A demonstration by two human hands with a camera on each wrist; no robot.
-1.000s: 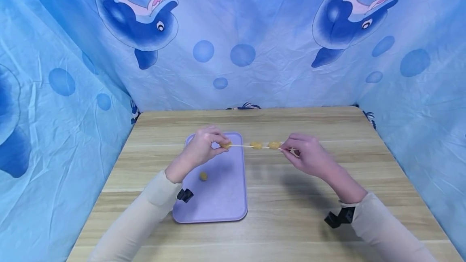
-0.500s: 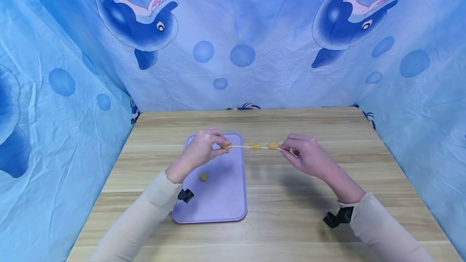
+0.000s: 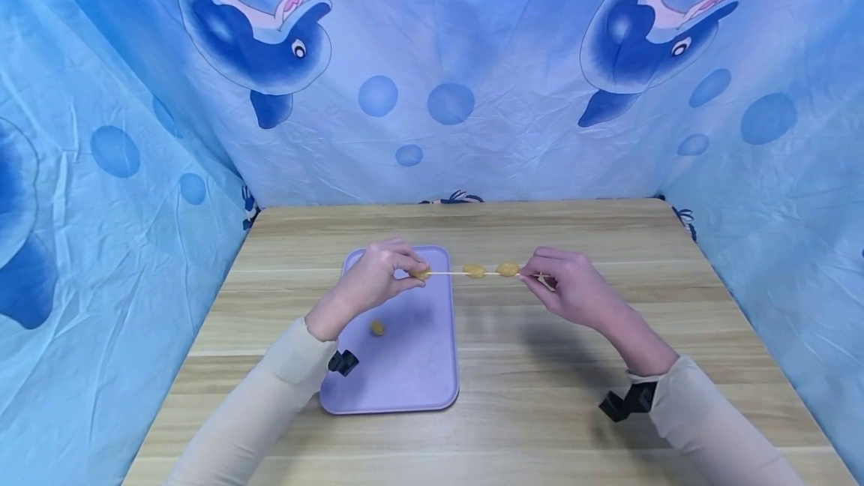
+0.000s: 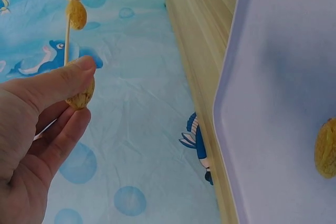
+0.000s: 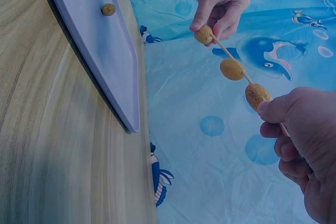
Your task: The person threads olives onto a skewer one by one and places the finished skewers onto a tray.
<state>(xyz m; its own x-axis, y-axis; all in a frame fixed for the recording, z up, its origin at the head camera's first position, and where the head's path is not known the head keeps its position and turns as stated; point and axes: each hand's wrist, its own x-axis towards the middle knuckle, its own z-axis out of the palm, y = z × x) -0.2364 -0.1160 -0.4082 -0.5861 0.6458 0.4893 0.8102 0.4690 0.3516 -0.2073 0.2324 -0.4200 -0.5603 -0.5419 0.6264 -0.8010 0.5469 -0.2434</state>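
Observation:
My left hand [image 3: 378, 272] pinches a yellow-brown oval fruit piece [image 4: 81, 98], wrinkled like preserved fruit, between thumb and fingers at one end of a thin skewer [image 3: 447, 272]. At the other end my right hand [image 3: 570, 283] grips the skewer, its thumb close against the nearest fruit [image 5: 257, 96]. A middle fruit [image 5: 232, 69] sits on the skewer between that one and the left hand's piece. The skewer is held nearly level above the table, partly over the tray. Fingers hide part of the left piece, so how deep the skewer enters it cannot be seen.
A lilac tray [image 3: 418, 388] lies on the wooden table [image 3: 540, 426] beneath my left hand. One loose fruit piece [image 3: 376, 328] rests in it. Blue curtains [image 3: 432, 43] with dolphins stand behind and at both sides.

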